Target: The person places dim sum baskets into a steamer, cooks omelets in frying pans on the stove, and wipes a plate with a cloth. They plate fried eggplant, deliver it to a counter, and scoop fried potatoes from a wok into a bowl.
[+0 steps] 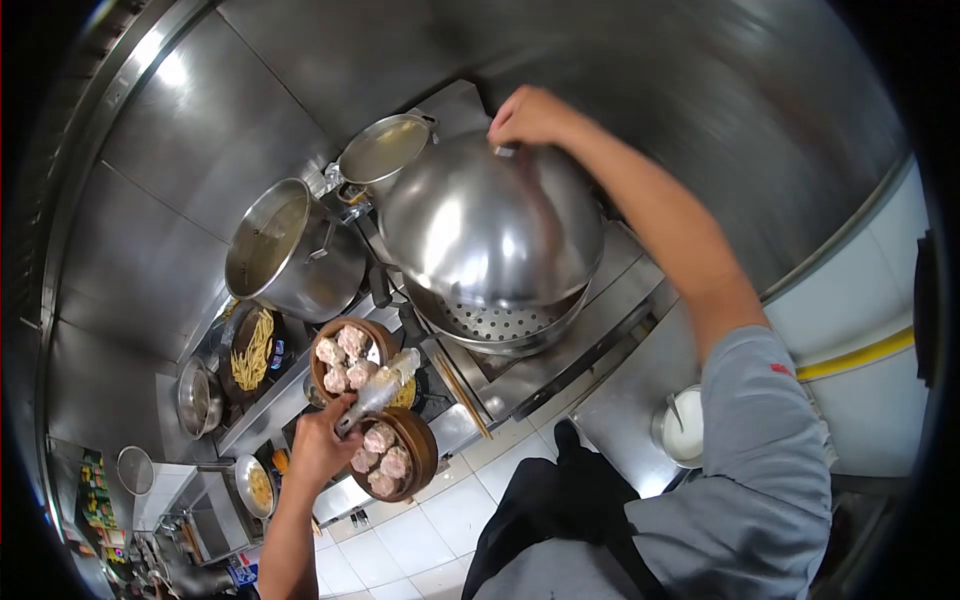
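My right hand is closed on the handle of a large domed metal lid, tilted above a perforated steamer tray that shows along its near side. At the lower left my left hand grips pale, translucent tongs. Beside and beneath the tongs are two round bamboo baskets. The upper basket and the lower basket both hold several pinkish dumplings. How the left fingers meet the lower basket is partly hidden.
A tall pot and a smaller pot stand behind. Fries lie in a dark pan. Wooden chopsticks rest by the stove's front edge. A bowl of white liquid stands at right.
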`<state>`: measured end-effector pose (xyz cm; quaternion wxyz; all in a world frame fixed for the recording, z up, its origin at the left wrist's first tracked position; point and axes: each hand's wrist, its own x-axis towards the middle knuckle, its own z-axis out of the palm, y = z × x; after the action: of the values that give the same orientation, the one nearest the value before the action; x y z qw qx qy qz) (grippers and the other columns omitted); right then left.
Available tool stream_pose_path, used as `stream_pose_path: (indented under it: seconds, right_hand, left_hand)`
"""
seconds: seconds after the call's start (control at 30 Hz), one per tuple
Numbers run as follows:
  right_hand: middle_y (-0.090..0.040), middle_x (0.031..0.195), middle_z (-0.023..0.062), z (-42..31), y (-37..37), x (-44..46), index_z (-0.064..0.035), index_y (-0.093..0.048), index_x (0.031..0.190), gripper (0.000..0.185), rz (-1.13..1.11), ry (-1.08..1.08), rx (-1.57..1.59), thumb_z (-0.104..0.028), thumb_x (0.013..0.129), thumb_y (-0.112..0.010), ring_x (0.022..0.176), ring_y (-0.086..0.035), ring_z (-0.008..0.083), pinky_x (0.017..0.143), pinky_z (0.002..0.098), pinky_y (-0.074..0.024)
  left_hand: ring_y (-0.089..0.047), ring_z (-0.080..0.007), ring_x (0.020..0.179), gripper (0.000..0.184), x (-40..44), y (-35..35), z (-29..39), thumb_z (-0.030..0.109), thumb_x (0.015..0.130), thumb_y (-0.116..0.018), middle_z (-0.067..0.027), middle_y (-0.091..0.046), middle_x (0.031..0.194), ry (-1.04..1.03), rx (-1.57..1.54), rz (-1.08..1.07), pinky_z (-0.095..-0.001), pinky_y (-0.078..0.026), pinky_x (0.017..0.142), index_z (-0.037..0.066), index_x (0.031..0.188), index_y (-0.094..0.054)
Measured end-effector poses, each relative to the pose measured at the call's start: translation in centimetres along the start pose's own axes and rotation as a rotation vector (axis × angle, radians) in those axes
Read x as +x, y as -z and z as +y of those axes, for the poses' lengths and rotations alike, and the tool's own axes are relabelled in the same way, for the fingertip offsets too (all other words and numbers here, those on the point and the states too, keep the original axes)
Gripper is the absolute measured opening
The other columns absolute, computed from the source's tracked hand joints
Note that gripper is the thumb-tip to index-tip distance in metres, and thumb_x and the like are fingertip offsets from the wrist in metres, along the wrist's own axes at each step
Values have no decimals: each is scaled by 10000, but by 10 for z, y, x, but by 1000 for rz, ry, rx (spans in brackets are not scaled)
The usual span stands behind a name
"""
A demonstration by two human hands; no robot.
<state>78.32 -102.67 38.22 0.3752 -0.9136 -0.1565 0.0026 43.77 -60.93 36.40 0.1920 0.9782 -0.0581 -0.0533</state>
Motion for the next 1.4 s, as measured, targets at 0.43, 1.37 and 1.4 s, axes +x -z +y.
stream_pose_path:
  seconds: [0.43,1.37,1.4]
  right_hand:
    - [-625,824,-28,96,99,-2,-86,-720,1023,312,26,-351,569,-306,815,-794,723,-536,46,668,187,-483]
    - [-659,792,16,26,40,-20,-56,-734,922,256,-67,-102,291,-260,772,-767,658,-550,82,560,221,-434]
    - [-687,828,36,14,19,-24,-44,-729,939,284,-54,-57,205,-272,771,-755,707,-604,116,615,267,-482]
  left_hand:
    - [-678,-347,905,536,279,-80,76,91,705,-719,-228,-687,1007,-627,-120,-386,-396,-530,811,38,1230,-626]
    - [-690,-365,857,472,38,-31,40,349,910,-658,-275,-681,876,381,-32,-53,-417,-516,789,-6,1220,-631]
    - [-693,-348,896,542,-3,-32,14,403,906,-656,-267,-687,941,428,-154,-10,-412,-515,816,-13,1249,-610]
